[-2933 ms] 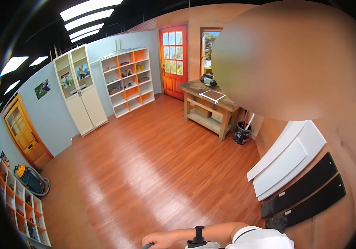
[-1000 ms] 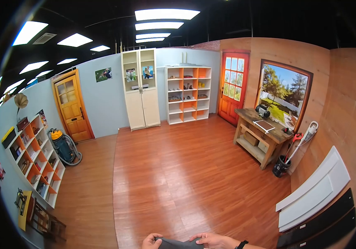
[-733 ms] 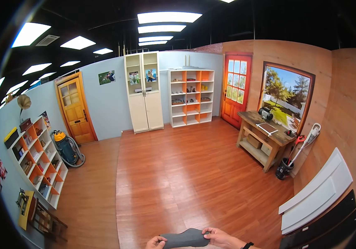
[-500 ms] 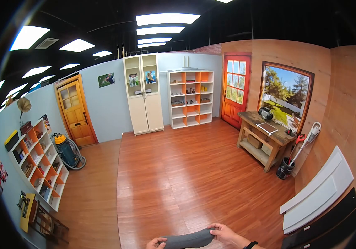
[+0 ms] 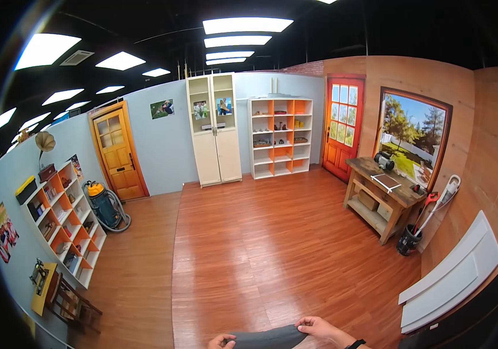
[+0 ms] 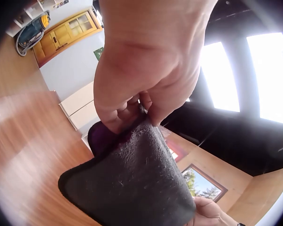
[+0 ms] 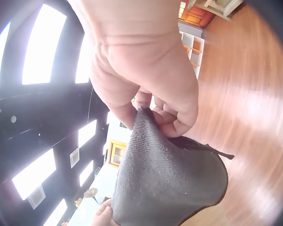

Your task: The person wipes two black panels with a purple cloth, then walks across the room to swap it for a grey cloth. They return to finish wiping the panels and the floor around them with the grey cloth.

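A dark grey cloth is stretched between two hands at the bottom of the head view. My left hand pinches its left end; in the left wrist view that hand holds the cloth between thumb and fingers, with a dark edge and a bit of purple showing beneath. My right hand pinches the other end. Seen from the right wrist, the hand grips a corner of the cloth, whose lower part hangs with a thin loop or strip at its side.
Wooden floor spreads ahead. A workbench and a bucket stand right, near leaning white panels. Shelves and a cabinet line the back. At left are a vacuum, a shelf and a small table.
Earlier only one hand and a bit of something dark showed low in view; now both hands hold the cloth stretched out. The view has swung, and the cloth sits slightly lower than half a second ago.
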A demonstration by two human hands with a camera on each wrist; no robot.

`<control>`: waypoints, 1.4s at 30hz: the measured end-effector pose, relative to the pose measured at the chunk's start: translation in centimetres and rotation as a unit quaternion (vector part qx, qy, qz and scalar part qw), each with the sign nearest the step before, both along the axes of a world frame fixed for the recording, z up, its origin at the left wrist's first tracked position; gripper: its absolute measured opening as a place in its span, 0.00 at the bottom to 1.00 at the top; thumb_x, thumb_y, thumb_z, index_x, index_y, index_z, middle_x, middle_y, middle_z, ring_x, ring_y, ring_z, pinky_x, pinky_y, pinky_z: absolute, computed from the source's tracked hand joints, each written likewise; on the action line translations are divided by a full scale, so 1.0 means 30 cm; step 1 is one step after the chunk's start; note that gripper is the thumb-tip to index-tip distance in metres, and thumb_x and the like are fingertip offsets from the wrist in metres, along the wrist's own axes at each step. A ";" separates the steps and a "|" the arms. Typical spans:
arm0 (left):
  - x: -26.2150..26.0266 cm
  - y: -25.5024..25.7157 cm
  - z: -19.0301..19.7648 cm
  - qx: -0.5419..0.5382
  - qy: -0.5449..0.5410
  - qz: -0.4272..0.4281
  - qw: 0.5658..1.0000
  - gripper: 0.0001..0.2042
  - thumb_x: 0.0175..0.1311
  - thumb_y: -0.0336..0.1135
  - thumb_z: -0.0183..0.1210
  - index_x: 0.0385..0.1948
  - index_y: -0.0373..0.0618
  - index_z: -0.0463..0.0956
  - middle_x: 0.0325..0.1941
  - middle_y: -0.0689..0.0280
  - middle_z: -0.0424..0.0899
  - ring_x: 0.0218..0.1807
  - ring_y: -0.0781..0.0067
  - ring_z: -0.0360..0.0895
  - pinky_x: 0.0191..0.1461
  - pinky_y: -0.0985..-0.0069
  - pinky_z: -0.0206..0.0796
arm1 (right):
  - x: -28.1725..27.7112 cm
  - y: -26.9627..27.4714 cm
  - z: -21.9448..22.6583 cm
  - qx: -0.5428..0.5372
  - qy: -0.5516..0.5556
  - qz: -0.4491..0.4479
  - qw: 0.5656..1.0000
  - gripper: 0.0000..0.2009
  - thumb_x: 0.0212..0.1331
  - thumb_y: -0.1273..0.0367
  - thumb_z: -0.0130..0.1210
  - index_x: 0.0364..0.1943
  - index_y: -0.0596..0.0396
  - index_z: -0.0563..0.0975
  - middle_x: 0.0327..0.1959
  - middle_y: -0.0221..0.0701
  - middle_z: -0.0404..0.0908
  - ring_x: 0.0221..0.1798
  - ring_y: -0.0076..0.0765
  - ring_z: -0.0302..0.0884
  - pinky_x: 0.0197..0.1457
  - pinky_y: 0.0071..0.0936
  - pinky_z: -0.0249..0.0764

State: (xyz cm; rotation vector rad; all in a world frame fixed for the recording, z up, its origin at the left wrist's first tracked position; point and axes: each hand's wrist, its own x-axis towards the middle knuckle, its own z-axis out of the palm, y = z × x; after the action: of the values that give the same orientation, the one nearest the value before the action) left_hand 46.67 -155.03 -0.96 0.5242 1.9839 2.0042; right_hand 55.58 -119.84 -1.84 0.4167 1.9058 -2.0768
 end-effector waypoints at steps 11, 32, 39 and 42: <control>0.029 0.005 0.018 0.025 -0.022 0.056 0.998 0.10 0.62 0.22 0.56 0.44 0.38 0.77 0.40 0.65 0.81 0.43 0.73 0.78 0.49 0.76 0.71 | 0.011 -0.020 0.007 -0.182 -0.037 -0.137 0.973 0.11 0.66 0.77 0.49 0.50 0.55 0.76 0.43 0.30 0.77 0.43 0.27 0.75 0.47 0.25 0.74; 0.073 -0.009 0.093 -0.262 0.189 0.007 0.946 0.07 0.57 0.24 0.58 0.38 0.38 0.78 0.40 0.52 0.81 0.44 0.51 0.78 0.50 0.64 0.70 | 0.046 -0.015 -0.027 0.026 0.050 -0.077 0.995 0.11 0.64 0.76 0.52 0.49 0.57 0.78 0.35 0.24 0.79 0.38 0.18 0.73 0.45 0.17 0.71; 0.066 -0.004 0.050 -0.123 0.067 0.039 0.989 0.06 0.63 0.23 0.54 0.39 0.38 0.76 0.37 0.60 0.81 0.40 0.70 0.78 0.45 0.74 0.71 | 0.052 -0.042 0.072 -0.054 -0.017 -0.137 0.989 0.09 0.64 0.76 0.51 0.45 0.56 0.79 0.34 0.22 0.78 0.36 0.17 0.73 0.40 0.17 0.72; 0.060 -0.003 0.038 -0.069 0.032 0.054 0.996 0.07 0.64 0.24 0.55 0.41 0.37 0.77 0.37 0.63 0.81 0.37 0.74 0.77 0.42 0.76 0.71 | 0.052 -0.012 -0.011 0.025 0.047 -0.087 0.995 0.09 0.63 0.74 0.53 0.45 0.57 0.80 0.34 0.25 0.79 0.35 0.22 0.75 0.39 0.20 0.74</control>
State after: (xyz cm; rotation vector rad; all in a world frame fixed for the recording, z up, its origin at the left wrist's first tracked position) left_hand 48.47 -155.13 0.18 0.4646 2.2140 1.9156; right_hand 57.16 -120.21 -2.18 0.5218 2.0448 -2.1973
